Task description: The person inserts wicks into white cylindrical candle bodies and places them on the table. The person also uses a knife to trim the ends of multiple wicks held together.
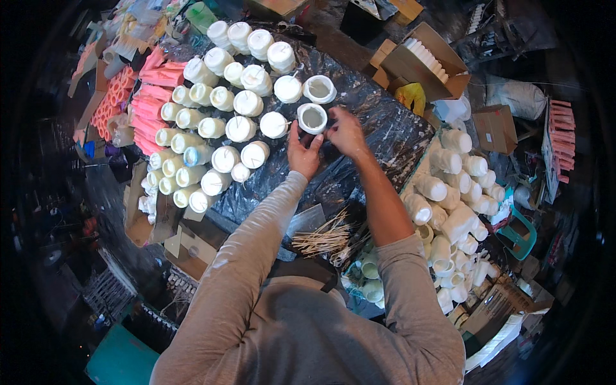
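Note:
On the black plastic-covered table [256,186], a round white container [312,119] with a grey hollow shows its top to me. My left hand [303,154] grips its near side, forefinger along the left and thumb at the front. By its right side is my right hand [346,133], fingers bent but apart, nothing visible between them. A similar hollow white container [319,89] stands just beyond. To the left, several white, rounded pieces [241,128] stand in rows; many have a thin string or stick at the top.
Pink pieces [151,106] lie at the table's left edge. Thin wooden sticks [323,236] lie near my body. White containers [443,192] are heaped on the right. Farther off stand an open cardboard box [427,61] of white cylinders and a green plastic chair [518,230].

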{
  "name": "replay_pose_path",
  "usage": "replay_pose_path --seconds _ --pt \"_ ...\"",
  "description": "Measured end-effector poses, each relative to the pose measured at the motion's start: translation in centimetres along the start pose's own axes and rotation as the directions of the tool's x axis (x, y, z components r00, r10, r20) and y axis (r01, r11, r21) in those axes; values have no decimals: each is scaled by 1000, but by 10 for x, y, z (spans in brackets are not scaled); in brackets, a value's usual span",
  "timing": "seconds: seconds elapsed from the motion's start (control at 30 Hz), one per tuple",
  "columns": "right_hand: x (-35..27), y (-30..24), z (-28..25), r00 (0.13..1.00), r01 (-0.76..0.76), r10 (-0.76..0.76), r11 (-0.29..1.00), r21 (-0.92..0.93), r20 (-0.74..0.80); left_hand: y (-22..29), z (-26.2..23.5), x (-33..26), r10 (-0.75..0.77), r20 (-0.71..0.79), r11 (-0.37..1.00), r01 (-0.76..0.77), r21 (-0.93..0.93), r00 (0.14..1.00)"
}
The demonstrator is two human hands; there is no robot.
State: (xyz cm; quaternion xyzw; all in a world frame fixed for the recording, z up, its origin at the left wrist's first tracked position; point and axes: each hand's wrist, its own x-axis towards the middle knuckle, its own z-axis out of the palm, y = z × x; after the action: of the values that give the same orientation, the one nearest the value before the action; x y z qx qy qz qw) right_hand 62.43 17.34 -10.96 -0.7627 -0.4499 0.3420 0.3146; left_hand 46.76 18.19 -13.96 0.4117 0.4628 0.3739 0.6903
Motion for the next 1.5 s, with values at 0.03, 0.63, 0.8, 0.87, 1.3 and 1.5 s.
replay_pose_path --seconds 0.03,0.63,0.8,0.87,1.3,1.5 --pt "0 0 -5 993 -114 115 993 7 -15 1 0 1 5 -5 999 -5 47 1000" --pt "43 15 -7 969 162 -140 982 98 -202 -20 -2 34 114 1 930 -107 350 993" --pt "-34 31 -9 937 50 -62 998 -44 -344 -23 -12 22 158 22 880 -151 451 987" --pt "-90 34 -3 980 11 -20 999 -43 -197 -14 -18 7 30 58 954 -46 295 998" --pt "-275 46 45 971 228 -157 821 -524 178 13 -135 -182 -95 690 452 -587 672 717" --pt "-310 3 14 980 193 -186 783 -592 74 10 -96 -176 -126 910 279 -866 415 396"
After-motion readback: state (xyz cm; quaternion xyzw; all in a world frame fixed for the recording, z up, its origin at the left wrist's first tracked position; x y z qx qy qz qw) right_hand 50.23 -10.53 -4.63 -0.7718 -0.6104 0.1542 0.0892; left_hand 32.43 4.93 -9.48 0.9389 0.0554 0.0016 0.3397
